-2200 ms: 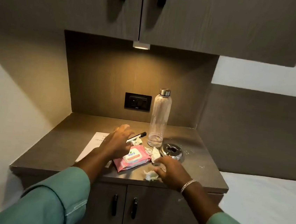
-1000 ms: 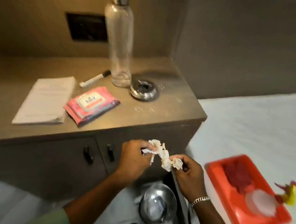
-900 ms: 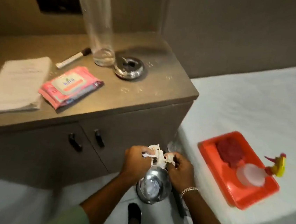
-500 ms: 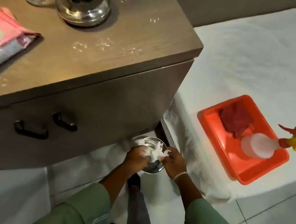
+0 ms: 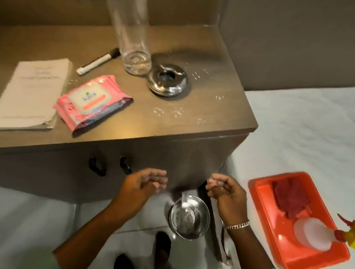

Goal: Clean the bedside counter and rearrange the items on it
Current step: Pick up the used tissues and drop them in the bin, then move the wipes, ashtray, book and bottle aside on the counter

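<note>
The brown bedside counter (image 5: 198, 55) carries a white booklet (image 5: 32, 92), a pink wipes pack (image 5: 92, 101), a black-and-white marker (image 5: 97, 60), a clear glass bottle (image 5: 133, 29) and a steel ashtray (image 5: 167, 79). White crumbs lie near its front right corner. My left hand (image 5: 145, 185) and my right hand (image 5: 225, 192) hover empty, fingers loosely curled, in front of the cabinet doors and above a steel bin (image 5: 190, 217) on the floor, which holds crumpled tissue.
An orange tray (image 5: 264, 194) lies on the white bed to the right, holding a red cloth (image 5: 290, 198) and a spray bottle (image 5: 323, 234) with a yellow-red trigger. Two black cabinet handles (image 5: 109, 165) face me. My foot (image 5: 162, 244) stands beside the bin.
Both hands took crumpled tissues off the counter, carried them down to the floor bin and let them go there. They have since risen, empty, and the view has lifted back over the counter.
</note>
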Tool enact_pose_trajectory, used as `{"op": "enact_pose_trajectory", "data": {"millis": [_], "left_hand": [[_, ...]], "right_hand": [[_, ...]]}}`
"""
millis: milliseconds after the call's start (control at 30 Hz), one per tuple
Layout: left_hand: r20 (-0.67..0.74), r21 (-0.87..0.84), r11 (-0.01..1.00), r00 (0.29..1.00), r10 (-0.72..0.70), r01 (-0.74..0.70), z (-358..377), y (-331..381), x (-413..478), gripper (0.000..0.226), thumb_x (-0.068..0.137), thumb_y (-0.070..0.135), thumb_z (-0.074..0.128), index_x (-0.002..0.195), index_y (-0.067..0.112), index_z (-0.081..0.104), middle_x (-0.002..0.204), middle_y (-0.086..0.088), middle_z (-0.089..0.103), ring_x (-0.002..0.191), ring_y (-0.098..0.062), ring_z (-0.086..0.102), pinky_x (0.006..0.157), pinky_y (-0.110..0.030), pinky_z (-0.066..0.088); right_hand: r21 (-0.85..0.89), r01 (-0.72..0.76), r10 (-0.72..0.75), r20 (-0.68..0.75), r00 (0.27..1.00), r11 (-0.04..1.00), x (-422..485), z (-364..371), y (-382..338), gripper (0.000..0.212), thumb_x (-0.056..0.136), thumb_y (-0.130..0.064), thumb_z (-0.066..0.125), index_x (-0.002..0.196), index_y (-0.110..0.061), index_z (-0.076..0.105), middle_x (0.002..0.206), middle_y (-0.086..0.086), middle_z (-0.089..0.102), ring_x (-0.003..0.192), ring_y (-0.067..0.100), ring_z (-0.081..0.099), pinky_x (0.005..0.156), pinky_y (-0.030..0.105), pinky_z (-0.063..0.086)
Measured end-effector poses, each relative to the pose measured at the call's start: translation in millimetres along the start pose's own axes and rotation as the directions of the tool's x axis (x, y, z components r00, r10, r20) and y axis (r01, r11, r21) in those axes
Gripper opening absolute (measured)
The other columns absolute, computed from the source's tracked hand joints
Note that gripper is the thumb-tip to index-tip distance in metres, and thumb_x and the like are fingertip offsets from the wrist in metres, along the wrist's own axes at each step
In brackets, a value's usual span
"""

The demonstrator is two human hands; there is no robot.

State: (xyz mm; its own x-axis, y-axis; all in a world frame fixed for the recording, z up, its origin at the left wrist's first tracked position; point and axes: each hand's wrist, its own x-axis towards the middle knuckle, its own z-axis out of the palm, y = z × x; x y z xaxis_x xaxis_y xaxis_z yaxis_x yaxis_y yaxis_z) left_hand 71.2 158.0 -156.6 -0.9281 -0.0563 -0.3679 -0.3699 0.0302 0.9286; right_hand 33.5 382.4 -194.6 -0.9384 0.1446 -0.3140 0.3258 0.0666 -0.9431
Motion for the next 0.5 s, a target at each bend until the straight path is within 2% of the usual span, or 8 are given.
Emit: {"op": "enact_pose_trajectory", "data": {"millis": [100,167,233,333,367,433,500], "left_hand": [[-0.095,-0.004,0.981,0.977,0.193,-0.194,-40.5,34.2,-28.0,0.029,0.089,-0.010,0.049,0.110,0.003,0.064,0.104,-0.019,0.072,0.096,-0.029,0.070,0.084,-0.034,0.059],[-0.199,0.024,0.944,0.924,0.326,-0.328,-70.3,54.9,-41.1,0.027,0.089,-0.010,0.049,0.108,0.000,0.065,0.100,-0.020,0.072,0.091,-0.028,0.072,0.082,-0.034,0.060],[-0.330,0.086,0.898,0.838,0.434,-0.432,-98.9,71.9,-44.0,0.023,0.089,-0.011,0.050,0.101,-0.001,0.066,0.094,-0.021,0.072,0.086,-0.026,0.072,0.079,-0.031,0.060],[-0.488,0.330,0.827,0.668,0.562,-0.455,-150.4,83.1,-34.6,0.016,0.088,-0.003,0.056,0.099,0.000,0.067,0.097,-0.014,0.071,0.091,-0.016,0.070,0.078,-0.022,0.058],[-0.484,0.420,0.808,0.651,0.585,-0.413,-165.4,82.0,-28.4,0.019,0.087,0.003,0.058,0.104,0.001,0.067,0.104,-0.013,0.070,0.098,-0.016,0.068,0.081,-0.025,0.058],[-0.398,0.579,0.752,0.697,0.597,-0.314,-198.5,72.4,-15.6,0.033,0.084,0.011,0.062,0.116,0.003,0.064,0.121,-0.012,0.066,0.113,-0.024,0.063,0.094,-0.036,0.054],[-0.285,0.723,0.660,0.782,0.554,-0.204,-228.5,54.4,-0.9,0.048,0.083,0.014,0.065,0.129,0.008,0.057,0.138,-0.012,0.056,0.131,-0.027,0.049,0.112,-0.038,0.036]], "right_hand": [[0.046,0.159,-0.164,0.136,0.977,0.986,-5.7,32.2,-58.2,0.016,0.085,0.005,0.063,0.098,-0.003,0.067,0.083,0.017,0.070,0.070,0.017,0.068,0.061,0.022,0.058],[0.065,0.265,-0.273,0.253,0.928,0.962,-8.9,61.9,-91.2,0.014,0.085,0.002,0.064,0.096,-0.006,0.068,0.083,0.017,0.071,0.071,0.019,0.069,0.061,0.024,0.058],[0.067,0.366,-0.365,0.351,0.862,0.928,-11.4,92.6,-120.0,0.015,0.084,0.002,0.065,0.093,-0.010,0.069,0.084,0.019,0.071,0.074,0.027,0.069,0.065,0.030,0.059],[0.030,0.516,-0.469,0.464,0.752,0.856,-14.3,151.4,-153.9,0.015,0.084,-0.001,0.067,0.093,-0.013,0.070,0.086,0.012,0.072,0.079,0.033,0.069,0.071,0.042,0.059],[0.012,0.564,-0.495,0.494,0.714,0.826,-16.0,170.0,-162.0,0.015,0.084,-0.003,0.067,0.094,-0.015,0.070,0.087,0.008,0.073,0.079,0.028,0.069,0.072,0.042,0.060],[-0.023,0.697,-0.571,0.555,0.606,0.717,-21.4,213.8,-174.7,0.014,0.082,-0.009,0.069,0.094,-0.018,0.071,0.089,-0.002,0.073,0.081,0.013,0.069,0.072,0.033,0.059],[-0.094,0.807,-0.588,0.637,0.498,0.582,-27.6,256.6,-181.9,0.017,0.083,-0.017,0.069,0.099,-0.019,0.072,0.098,-0.004,0.072,0.089,0.007,0.066,0.077,0.028,0.058]]}}
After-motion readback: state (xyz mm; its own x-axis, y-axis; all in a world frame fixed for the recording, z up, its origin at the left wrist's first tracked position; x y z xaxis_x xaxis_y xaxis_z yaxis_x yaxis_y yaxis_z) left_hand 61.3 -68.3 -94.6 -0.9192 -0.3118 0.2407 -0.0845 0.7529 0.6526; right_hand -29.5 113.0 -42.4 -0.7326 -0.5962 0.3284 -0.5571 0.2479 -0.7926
